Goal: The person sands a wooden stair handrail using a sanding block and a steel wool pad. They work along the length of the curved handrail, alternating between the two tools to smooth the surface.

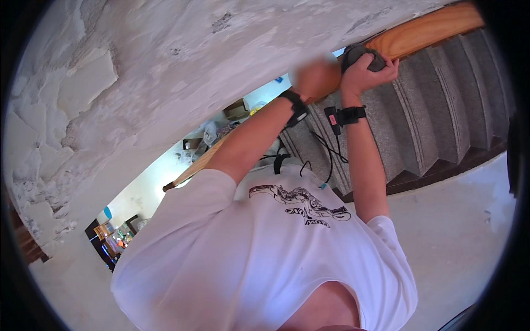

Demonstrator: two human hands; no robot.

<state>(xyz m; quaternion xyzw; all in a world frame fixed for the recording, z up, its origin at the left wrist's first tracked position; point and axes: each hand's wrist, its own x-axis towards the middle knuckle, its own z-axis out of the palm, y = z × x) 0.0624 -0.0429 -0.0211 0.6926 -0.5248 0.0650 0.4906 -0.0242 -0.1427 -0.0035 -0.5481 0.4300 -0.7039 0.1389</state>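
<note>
My right hand (364, 74) is closed around a dark grey cloth (352, 55), bunched up against the wooden handrail (428, 33). Some of the cloth shows between the thumb and fingers. Just left of it, my left hand (317, 77) is at the rail's lower stretch. A blur covers its fingers, so their grip cannot be made out. Each wrist wears a black strap; a small device (333, 119) with a cable hangs by the right one.
Grey stairs (430, 105) run below the rail on the right. Overhead is a whitish surface (165, 60) with peeling plaster. Beyond the rail, a lower area holds a cardboard box (236, 109) and plastic bags (210, 133). Black cables (331, 151) hang in front of my white shirt.
</note>
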